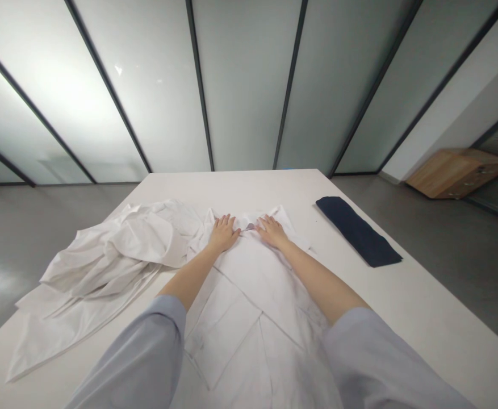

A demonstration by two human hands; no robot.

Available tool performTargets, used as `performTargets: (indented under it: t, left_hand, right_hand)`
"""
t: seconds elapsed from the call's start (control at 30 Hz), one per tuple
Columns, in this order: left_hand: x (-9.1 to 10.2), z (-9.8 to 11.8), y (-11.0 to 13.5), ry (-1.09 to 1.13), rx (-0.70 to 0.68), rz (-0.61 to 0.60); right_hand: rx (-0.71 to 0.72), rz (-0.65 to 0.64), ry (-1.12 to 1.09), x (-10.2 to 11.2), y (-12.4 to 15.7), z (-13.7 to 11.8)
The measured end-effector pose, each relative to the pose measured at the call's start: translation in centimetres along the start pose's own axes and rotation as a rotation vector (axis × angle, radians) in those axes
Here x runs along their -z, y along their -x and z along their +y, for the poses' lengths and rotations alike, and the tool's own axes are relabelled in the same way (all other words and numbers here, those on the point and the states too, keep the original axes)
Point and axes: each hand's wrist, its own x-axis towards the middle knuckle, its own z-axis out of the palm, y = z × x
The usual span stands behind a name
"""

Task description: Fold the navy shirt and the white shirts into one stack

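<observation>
- First, a bunched heap of white cloth (104,267) is seen on the left of the white table (427,307), lying against a white coat (252,284); whether the two are one garment cannot be told.
- The left hand (224,234) is held open and pressed flat near the coat's collar, with the fingers slightly spread and nothing gripped. Its forearm is bare below a pale blue-grey sleeve (142,358).
- The coat is spread out mid-table beneath both hands, with its collar at the far end and a stitched patch pocket (218,335) toward the near end.
- The right hand (272,231) is likewise open and flat on the collar area, just beside the left hand, with no grip taken.
- A folded navy cloth (358,232) is placed on the table, well to the right of the coat.
- A low wooden cabinet (459,173) is seen on the grey floor (453,250) beyond the table, at far right.
</observation>
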Motion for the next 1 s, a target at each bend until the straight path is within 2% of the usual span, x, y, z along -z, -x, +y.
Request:
performTargets:
  t: [0.1,0.2,0.3,0.4,0.53,0.8,1.0]
  left_hand:
    - [1.6,0.4,1.9,0.032,-0.005,0.055]
    - [2.9,0.5,4.7,0.033,0.017,-0.017]
    - [3.2,0.1,7.4,0.009,0.040,-0.111]
    - [3.1,-0.4,9.1,-0.005,0.045,-0.120]
    - [2.8,-0.7,9.7,0.001,0.036,-0.088]
    - [2.8,-1.2,10.1,0.004,-0.026,-0.053]
    - [3.4,-0.9,10.4,-0.077,-0.032,-0.160]
  right_hand:
    - [0.003,0.107,-0.102,0.6,0.5,1.2]
    - [0.080,0.177,-0.128,1.6,2.4,2.3]
    - [0.129,0.164,-0.079,2.6,5.5,3.1]
    - [0.106,0.115,-0.003,3.2,8.6,3.4]
    - [0.079,0.089,0.080,3.3,10.6,3.6]
    - [0.145,0.062,0.081,2.6,10.8,4.0]
    - [0.133,-0.016,0.086,2.6,11.2,3.9]
